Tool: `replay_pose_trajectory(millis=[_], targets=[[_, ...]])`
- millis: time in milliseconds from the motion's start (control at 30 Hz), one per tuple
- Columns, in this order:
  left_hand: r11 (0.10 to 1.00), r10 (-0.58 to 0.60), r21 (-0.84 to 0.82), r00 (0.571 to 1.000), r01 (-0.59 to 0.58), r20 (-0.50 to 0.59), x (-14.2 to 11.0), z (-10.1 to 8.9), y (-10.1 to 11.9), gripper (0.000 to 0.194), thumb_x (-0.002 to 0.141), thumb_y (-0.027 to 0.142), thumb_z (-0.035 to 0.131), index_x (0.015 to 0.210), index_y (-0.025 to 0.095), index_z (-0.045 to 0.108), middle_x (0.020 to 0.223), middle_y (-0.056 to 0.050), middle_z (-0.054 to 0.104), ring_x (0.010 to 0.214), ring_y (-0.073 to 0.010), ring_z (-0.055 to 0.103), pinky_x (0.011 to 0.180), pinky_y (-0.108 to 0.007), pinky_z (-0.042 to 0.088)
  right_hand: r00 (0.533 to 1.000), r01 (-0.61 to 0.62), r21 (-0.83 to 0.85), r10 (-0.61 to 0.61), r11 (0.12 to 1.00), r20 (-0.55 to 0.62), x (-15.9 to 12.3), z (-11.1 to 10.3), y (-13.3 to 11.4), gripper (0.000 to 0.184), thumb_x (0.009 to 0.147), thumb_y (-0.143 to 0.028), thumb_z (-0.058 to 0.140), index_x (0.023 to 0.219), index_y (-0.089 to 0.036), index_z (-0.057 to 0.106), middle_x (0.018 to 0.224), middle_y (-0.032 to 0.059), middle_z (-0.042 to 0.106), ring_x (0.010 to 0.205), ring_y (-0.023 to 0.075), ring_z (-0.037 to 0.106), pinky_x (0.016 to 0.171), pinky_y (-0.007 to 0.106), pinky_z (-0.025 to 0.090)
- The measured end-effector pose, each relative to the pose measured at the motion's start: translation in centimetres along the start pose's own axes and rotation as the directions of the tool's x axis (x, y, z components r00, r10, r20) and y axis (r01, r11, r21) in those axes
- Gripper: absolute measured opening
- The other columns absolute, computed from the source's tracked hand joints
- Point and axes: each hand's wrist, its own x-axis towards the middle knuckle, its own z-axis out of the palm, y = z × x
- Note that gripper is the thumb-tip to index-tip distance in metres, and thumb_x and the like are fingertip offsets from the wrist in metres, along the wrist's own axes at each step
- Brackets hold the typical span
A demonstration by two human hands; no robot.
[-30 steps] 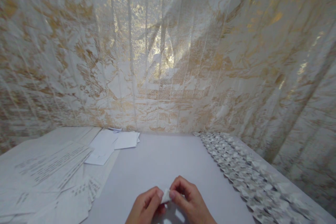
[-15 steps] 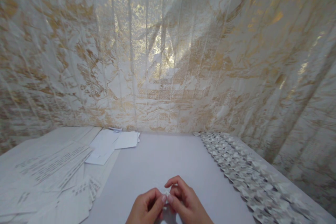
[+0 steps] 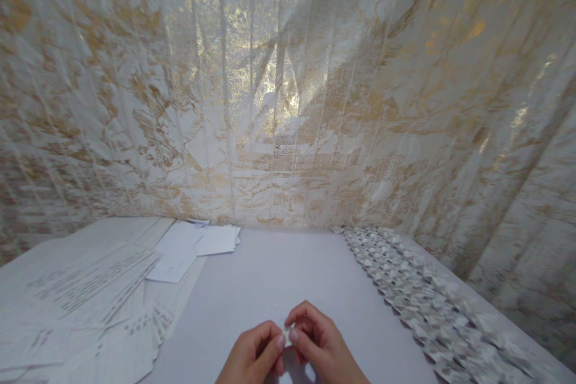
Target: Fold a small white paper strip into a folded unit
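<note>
A small piece of folded white paper is pinched between both hands, low in the middle of the view. My left hand grips its left side with thumb and forefinger. On the other side, my right hand holds it between thumb and curled fingers, the forefinger arched over the top. The fingertips cover much of the paper, so its exact fold is hidden. Both hands are above a pale tabletop.
Printed sheets and cut paper pieces spread over the left side. Blank white sheets lie at the back left. Rows of small folded paper pieces line the right side. A gold-patterned curtain hangs behind the table.
The fingers have shifted slightly around the folded paper, and a little more of it shows between the thumbs. My right forefinger has curled in toward it.
</note>
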Motion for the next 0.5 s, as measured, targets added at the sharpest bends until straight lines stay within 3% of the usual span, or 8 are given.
replay_pose_trajectory(millis=[233, 400, 500], targets=[[0.983, -0.109, -0.137, 0.991, 0.120, 0.081, 0.6, -0.4, -1.2, 0.067, 0.062, 0.083, 0.073, 0.066, 0.017, 0.063, 0.050, 0.003, 0.059, 0.043, -0.0098, 0.046, 0.049, -0.024, 0.034, 0.999, -0.035, 0.061, 0.035, 0.998, 0.011, 0.3, 0.0, 0.7, 0.055, 0.079, -0.072, 0.072, 0.087, -0.019, 0.058, 0.051, -0.0097, 0.047, 0.042, 0.0090, 0.040, 0.045, 0.021, 0.031], [0.975, -0.124, -0.175, 0.987, 0.140, 0.099, 0.6, -0.6, -1.1, 0.066, 0.059, 0.082, 0.076, 0.065, 0.018, 0.061, 0.049, 0.003, 0.059, 0.041, -0.0082, 0.045, 0.046, -0.022, 0.032, 0.998, -0.069, 0.077, 0.068, 0.995, 0.019, 0.6, -0.1, 1.3, 0.055, 0.077, -0.071, 0.074, 0.083, -0.018, 0.060, 0.048, -0.0084, 0.049, 0.041, 0.0088, 0.040, 0.044, 0.021, 0.032], [0.979, -0.112, -0.159, 0.989, 0.127, 0.097, 0.7, -0.5, -1.1, 0.065, 0.064, 0.082, 0.072, 0.066, 0.018, 0.061, 0.045, 0.005, 0.057, 0.039, -0.0069, 0.042, 0.046, -0.021, 0.030, 0.999, -0.051, 0.066, 0.050, 0.997, 0.015, 0.6, -0.1, 1.3, 0.057, 0.077, -0.072, 0.073, 0.086, -0.017, 0.061, 0.050, -0.0084, 0.050, 0.042, 0.0086, 0.040, 0.046, 0.021, 0.032]])
